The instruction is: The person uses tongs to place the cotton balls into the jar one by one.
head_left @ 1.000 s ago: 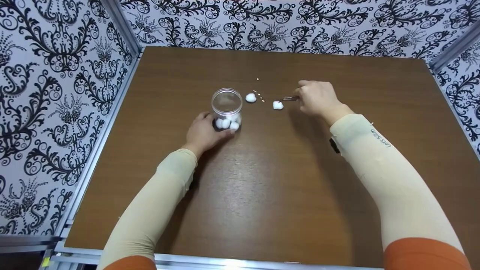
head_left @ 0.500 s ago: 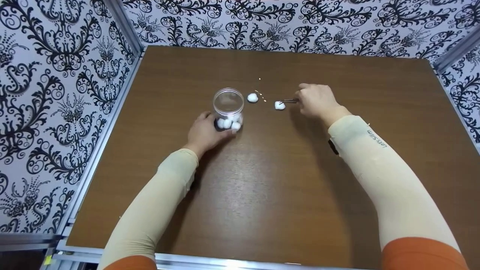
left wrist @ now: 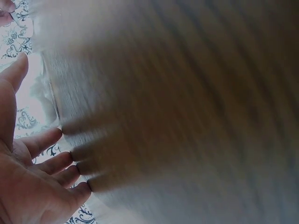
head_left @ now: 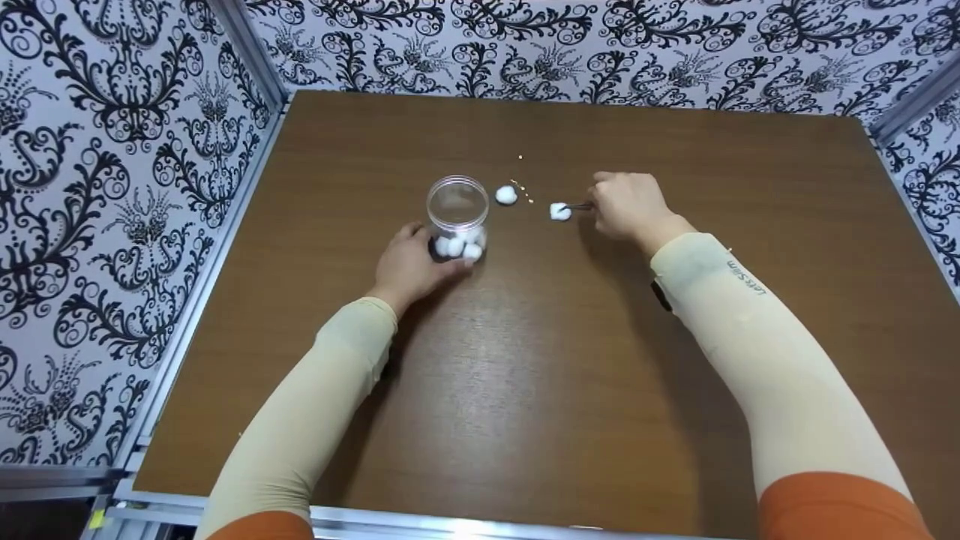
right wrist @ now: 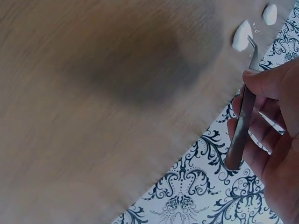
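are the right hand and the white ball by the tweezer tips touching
Apart. The head view shows brown tabletop between the right hand and the white ball; the right wrist view shows the gap too, the tweezers reaching across it.

The head view looks forward and down; the right wrist's, closer, shares its tabletop [head_left: 525, 360]; the left's, blurred, probably does.

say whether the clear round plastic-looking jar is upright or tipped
Upright: the jar stands rim up, with white cotton-like balls at its bottom.

The table [head_left: 517, 420] leaves passage between the sleeves [head_left: 300, 397] until the jar [head_left: 458, 205] (cotton ball [head_left: 506, 195] just beside it) blocks the way.
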Action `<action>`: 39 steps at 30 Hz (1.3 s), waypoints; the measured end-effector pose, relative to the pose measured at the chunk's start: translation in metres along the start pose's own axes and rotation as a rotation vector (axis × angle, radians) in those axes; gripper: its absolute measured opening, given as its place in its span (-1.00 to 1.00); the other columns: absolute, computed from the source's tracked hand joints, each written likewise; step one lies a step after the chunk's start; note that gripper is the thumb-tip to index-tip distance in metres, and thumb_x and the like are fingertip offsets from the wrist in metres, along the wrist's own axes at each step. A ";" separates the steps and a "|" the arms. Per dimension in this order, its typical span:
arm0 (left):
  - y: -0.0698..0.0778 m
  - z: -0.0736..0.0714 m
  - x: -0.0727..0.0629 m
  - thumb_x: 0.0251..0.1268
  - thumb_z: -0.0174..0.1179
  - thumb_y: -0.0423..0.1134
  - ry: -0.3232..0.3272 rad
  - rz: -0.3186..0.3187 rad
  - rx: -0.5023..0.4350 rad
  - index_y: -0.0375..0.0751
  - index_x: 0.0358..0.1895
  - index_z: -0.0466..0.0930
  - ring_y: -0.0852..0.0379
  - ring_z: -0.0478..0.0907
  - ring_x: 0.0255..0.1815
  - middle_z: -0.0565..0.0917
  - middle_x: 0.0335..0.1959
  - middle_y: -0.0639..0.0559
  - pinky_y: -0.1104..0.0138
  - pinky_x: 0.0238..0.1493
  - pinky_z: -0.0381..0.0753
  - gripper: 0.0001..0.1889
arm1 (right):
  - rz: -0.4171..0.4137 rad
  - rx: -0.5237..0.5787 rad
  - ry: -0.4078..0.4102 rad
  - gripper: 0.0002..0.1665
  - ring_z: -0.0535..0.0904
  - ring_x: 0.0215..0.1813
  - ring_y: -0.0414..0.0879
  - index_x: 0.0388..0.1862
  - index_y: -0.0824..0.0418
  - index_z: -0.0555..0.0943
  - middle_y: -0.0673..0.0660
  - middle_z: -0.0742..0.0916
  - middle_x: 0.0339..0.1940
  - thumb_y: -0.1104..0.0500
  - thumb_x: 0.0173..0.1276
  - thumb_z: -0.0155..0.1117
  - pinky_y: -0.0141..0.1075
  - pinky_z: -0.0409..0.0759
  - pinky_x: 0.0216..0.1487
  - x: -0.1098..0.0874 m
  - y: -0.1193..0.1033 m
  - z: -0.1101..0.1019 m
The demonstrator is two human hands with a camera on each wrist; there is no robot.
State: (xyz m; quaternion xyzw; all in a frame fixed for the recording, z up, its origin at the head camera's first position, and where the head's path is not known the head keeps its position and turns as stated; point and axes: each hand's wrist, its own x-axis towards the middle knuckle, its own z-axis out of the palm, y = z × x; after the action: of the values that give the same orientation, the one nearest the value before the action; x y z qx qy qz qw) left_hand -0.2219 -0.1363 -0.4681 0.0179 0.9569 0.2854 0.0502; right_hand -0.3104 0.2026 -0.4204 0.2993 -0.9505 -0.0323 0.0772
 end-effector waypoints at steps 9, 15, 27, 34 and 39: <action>0.000 -0.001 0.000 0.05 0.34 0.36 -0.002 -0.003 0.008 -0.09 0.46 0.36 -0.17 0.26 0.42 0.29 0.45 -0.19 -0.01 0.32 0.30 -0.06 | 0.011 0.002 0.014 -0.75 0.60 -0.41 0.15 -0.31 0.20 0.78 0.12 0.62 -0.40 0.29 0.14 0.17 0.07 0.52 -0.52 -0.001 0.001 -0.005; -0.001 0.000 0.001 0.05 0.34 0.37 -0.001 -0.003 0.018 -0.08 0.46 0.36 -0.16 0.26 0.42 0.29 0.45 -0.18 0.01 0.32 0.31 -0.06 | 0.027 0.007 0.007 -0.81 0.59 -0.43 0.14 -0.37 0.21 0.73 0.11 0.58 -0.40 0.30 0.13 0.17 0.08 0.51 -0.53 -0.005 0.003 -0.009; -0.001 0.000 0.001 0.07 0.35 0.35 0.000 0.017 0.011 -0.10 0.44 0.38 -0.16 0.25 0.42 0.31 0.43 -0.18 0.01 0.33 0.30 -0.08 | 0.016 0.031 0.069 -0.69 0.61 -0.35 0.14 -0.23 0.13 0.79 0.07 0.57 -0.37 0.32 0.11 0.20 0.07 0.50 -0.51 -0.007 0.000 -0.033; -0.002 0.001 0.001 0.06 0.37 0.33 0.012 0.027 0.009 -0.10 0.41 0.42 -0.15 0.25 0.42 0.32 0.42 -0.18 0.02 0.33 0.29 -0.11 | -0.028 0.034 0.128 -0.67 0.60 -0.36 0.10 -0.21 0.09 0.79 0.06 0.57 -0.39 0.32 0.15 0.17 0.04 0.46 -0.55 0.002 -0.012 -0.056; -0.003 0.002 0.002 0.06 0.36 0.34 0.008 0.025 0.008 -0.08 0.41 0.42 -0.15 0.26 0.42 0.31 0.42 -0.18 0.02 0.33 0.30 -0.11 | -0.062 0.033 0.162 -0.65 0.58 -0.37 0.07 -0.18 0.09 0.79 0.05 0.56 -0.39 0.34 0.16 0.17 0.00 0.45 -0.56 0.009 -0.026 -0.075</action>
State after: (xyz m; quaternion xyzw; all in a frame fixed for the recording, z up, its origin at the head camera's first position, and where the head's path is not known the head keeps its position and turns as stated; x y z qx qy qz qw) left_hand -0.2235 -0.1373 -0.4712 0.0288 0.9579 0.2823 0.0429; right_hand -0.2907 0.1748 -0.3484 0.3313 -0.9318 0.0054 0.1481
